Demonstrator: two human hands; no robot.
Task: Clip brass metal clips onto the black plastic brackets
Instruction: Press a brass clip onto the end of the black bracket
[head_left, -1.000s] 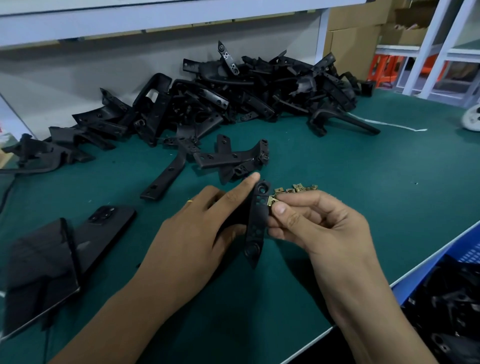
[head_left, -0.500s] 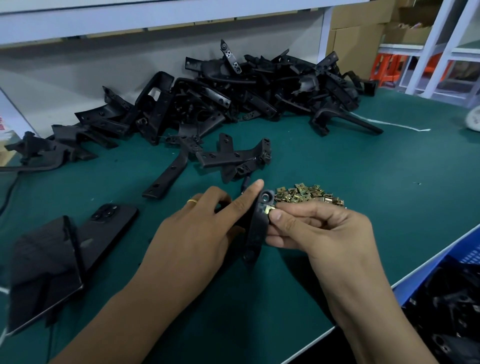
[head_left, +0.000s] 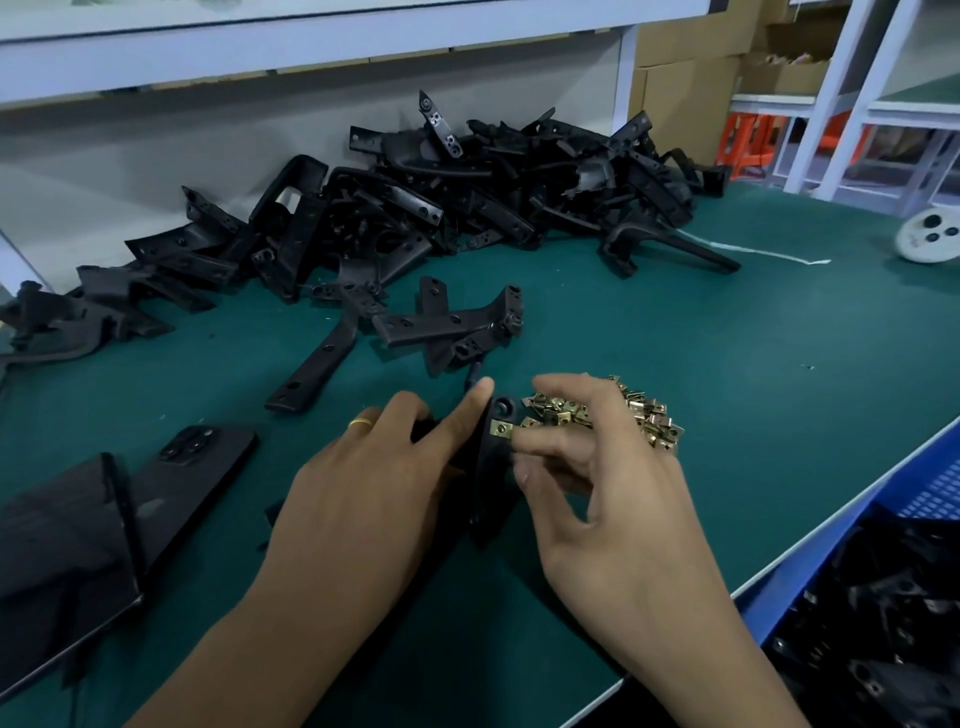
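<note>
Gripping the bracket (head_left: 491, 467) steady in my left hand (head_left: 363, 499), right hand (head_left: 613, 493) fingers loose, nudging the brass clip (head_left: 502, 429) — push square, fully home.

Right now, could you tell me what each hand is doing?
Left hand: holding the black bracket, index finger along its top.
Right hand: fingers loosely spread, a fingertip pressing the brass clip onto the bracket.

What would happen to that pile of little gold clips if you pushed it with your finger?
The pile of brass clips would probably scatter and slide, since the pieces lie loose and jumbled on the smooth green mat. They look small, thin and flat-sided, so each is likely light and unlikely to roll.
</note>
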